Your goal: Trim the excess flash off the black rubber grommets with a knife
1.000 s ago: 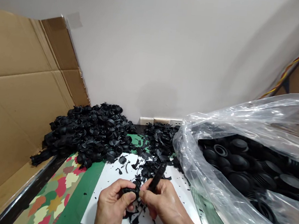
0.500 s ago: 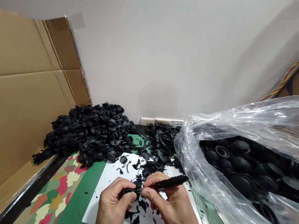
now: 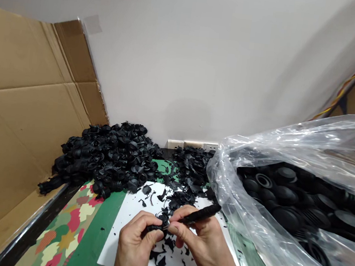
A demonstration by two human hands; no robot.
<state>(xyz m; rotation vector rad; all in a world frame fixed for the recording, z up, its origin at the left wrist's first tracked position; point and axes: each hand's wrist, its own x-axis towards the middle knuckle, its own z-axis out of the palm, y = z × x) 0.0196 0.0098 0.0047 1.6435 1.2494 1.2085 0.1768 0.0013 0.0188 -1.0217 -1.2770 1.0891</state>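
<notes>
My left hand [image 3: 137,241] pinches a small black rubber part [image 3: 154,227] between thumb and fingers, over a white sheet of paper [image 3: 111,251]. In my right hand [image 3: 204,249] is a black-handled knife [image 3: 202,215], gripped like a pen with its handle pointing up to the right. The short metal tip meets the rubber part close to my left thumb; the exact contact is partly hidden by fingers. Black trimmings [image 3: 160,264] are scattered across the paper beneath both hands.
A heap of ribbed black rubber parts [image 3: 107,155] lies at the left, beside a cardboard box [image 3: 31,125]. Behind the paper is a pile of black scraps [image 3: 194,165]. To the right, a clear plastic bag [image 3: 232,186] holds many black rubber caps [image 3: 289,195]. Sockets [image 3: 192,145] line the wall.
The knife's handle has tilted and shifted slightly left and down. The rubber part in my left hand has turned a little. Everything else stays put.
</notes>
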